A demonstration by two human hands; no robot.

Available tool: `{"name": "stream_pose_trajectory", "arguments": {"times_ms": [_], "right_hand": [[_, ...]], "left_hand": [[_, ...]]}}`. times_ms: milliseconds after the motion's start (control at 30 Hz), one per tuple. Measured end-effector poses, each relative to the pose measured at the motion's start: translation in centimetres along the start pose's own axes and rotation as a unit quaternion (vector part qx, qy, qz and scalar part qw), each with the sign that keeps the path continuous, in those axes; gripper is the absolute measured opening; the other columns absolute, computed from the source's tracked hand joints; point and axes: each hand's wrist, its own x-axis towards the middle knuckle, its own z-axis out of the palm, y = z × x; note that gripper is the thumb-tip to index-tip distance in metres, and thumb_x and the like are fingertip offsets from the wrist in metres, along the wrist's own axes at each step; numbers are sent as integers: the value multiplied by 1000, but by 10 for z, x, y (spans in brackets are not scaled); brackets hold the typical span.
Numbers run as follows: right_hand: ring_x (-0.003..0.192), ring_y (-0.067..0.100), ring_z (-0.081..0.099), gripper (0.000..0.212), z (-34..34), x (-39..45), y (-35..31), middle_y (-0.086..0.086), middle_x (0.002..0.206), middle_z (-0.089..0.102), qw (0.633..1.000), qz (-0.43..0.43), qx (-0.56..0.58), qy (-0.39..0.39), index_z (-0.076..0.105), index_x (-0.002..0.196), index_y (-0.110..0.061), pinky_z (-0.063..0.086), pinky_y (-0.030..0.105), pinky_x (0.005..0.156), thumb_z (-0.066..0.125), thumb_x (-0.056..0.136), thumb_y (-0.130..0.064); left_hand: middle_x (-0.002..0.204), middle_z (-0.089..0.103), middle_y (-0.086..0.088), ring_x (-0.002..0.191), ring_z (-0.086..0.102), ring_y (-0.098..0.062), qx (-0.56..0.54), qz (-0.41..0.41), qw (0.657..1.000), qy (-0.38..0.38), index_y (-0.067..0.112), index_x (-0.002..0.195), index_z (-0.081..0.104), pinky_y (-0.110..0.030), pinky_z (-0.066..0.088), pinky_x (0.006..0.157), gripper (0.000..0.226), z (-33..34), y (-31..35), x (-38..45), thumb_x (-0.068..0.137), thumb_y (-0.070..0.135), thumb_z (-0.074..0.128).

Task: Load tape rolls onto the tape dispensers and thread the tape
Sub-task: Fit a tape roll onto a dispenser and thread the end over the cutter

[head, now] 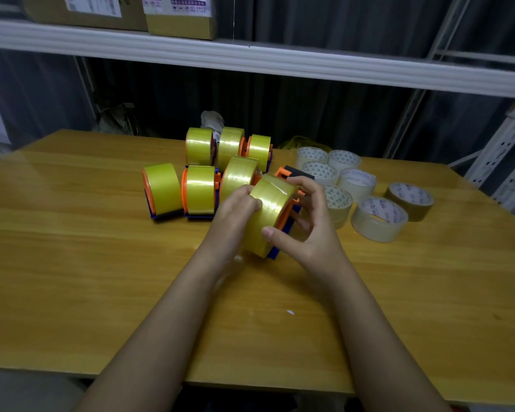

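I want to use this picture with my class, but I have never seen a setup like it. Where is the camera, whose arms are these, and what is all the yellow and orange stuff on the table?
There is no machine here. The one picture comes from a camera worn on a person's head, looking forward and down, so the two bare arms are the wearer's own.

On the wooden table stand six loaded dispensers, each an orange and blue holder carrying a yellow roll of tape. To the right lie spare rolls, mostly pale, flat on their sides, and one brown roll.

Both hands hold a seventh yellow tape roll sitting in its dispenser. The left hand has its fingers on the roll's face; the right hand curls round it from the other side.

Behind, cardboard boxes rest on a white shelf.
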Motion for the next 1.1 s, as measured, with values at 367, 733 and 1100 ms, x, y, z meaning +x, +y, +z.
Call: {"name": "stream_pose_trajectory", "arguments": {"times_ms": [367,733,1100], "right_hand": [[94,5,57,24,-2,6,0,-11,95,60,978,-64,-88,177,70,97,-32,46,15,76,69,77,-45],[77,7,60,14,-2,7,3,-1,82,66,957,-99,-178,207,75,90,-10,50,23,66,67,87,-20],[77,8,57,10,-2,7,-2,0,82,63,964,-62,-162,201,72,89,-13,44,12,64,66,89,-22]], "left_hand": [[82,64,-7,72,58,-17,223,163,961,18,20,99,61,-42,46,63,43,8,-7,-5,83,53,39],[76,63,-12,68,59,-27,294,162,942,31,9,94,63,-49,48,58,53,9,-12,-3,82,54,38],[75,63,-10,67,59,-24,298,166,940,20,11,92,63,-49,48,58,51,10,-14,-3,82,54,38]]}}
